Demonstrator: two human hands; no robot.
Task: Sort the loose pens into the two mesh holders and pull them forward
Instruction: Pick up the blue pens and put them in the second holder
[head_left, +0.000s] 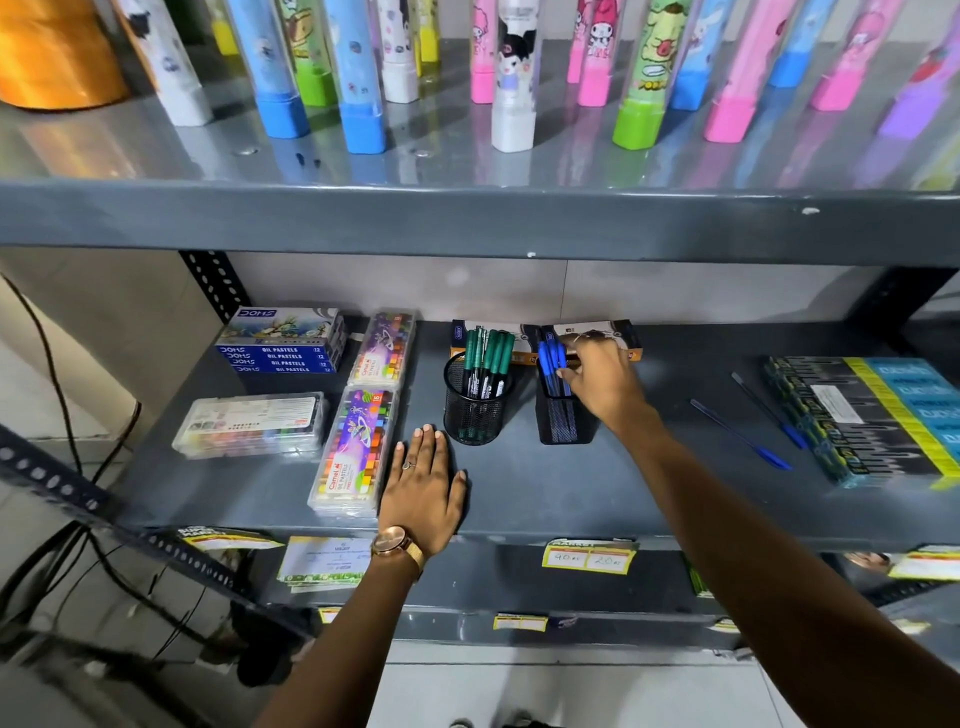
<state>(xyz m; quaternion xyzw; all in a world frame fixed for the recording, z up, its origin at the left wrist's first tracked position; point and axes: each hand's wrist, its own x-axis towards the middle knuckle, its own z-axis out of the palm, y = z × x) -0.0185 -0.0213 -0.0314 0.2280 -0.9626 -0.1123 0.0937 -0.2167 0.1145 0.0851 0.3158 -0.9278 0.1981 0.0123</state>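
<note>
Two black mesh holders stand on the grey shelf (519, 499). The round holder (475, 410) on the left has several green pens (488, 358) upright in it. The square holder (563, 421) to its right has several blue pens (550, 364). My right hand (605, 382) is at the blue pens' upper ends, fingers closed around them. Flat on the shelf, my left hand (423, 483) rests in front of the round holder, fingers apart, holding nothing. Two loose blue pens (743, 436) (771, 410) lie on the shelf to the right.
Behind the holders lies a flat pen box (608, 335). Oil pastel boxes (283, 340) and crayon cases (356, 452) fill the shelf's left side; a stack of pencil boxes (878, 415) sits at the right. Tall cartoon-printed tubes (514, 78) stand on the shelf above.
</note>
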